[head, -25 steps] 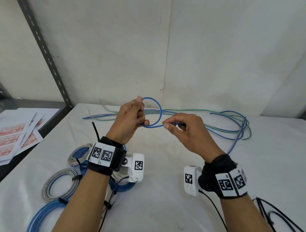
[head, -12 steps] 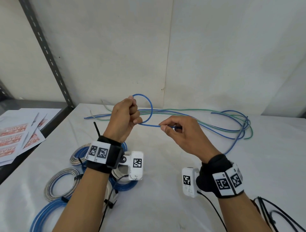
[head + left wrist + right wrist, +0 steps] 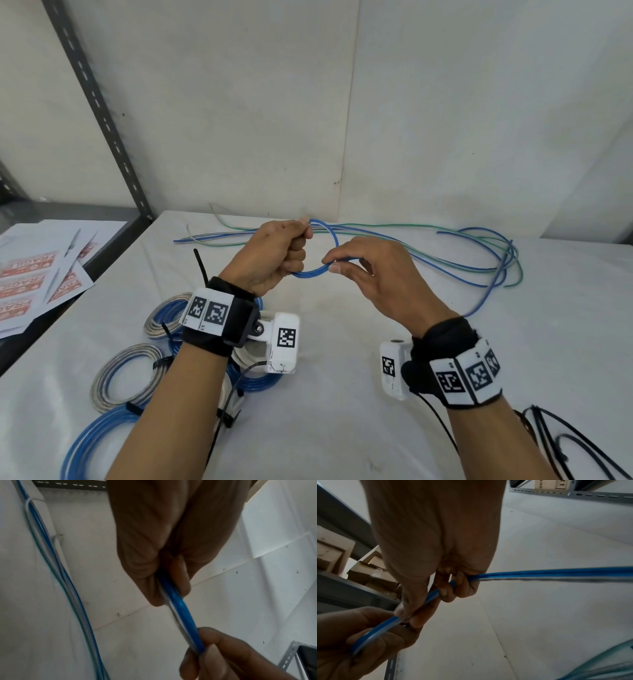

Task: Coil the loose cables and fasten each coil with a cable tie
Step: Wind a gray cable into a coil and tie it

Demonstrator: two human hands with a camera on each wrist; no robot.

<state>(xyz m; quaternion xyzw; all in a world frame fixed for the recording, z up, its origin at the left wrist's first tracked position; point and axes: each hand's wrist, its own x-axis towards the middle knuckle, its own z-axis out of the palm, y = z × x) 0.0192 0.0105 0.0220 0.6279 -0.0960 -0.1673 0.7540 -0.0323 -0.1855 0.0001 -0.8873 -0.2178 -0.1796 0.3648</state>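
Currently we hold the blue cable (image 3: pixel 313 272) above the surface (image 3: pixel 342 342): our left hand (image 3: pixel 270 257) is curled round the small started loop, and our right hand (image 3: pixel 373 270), just beside that loop, pinches the same cable between thumb and fingertips, with the free length trailing away from the loop to the loose cables (image 3: pixel 445 246) by the wall. To lay the next turn well, we should let the cable slide through the right-hand pinch, match each turn to the first loop, and clamp it under the left thumb. Twist likely springs turns open, so we should roll it out.
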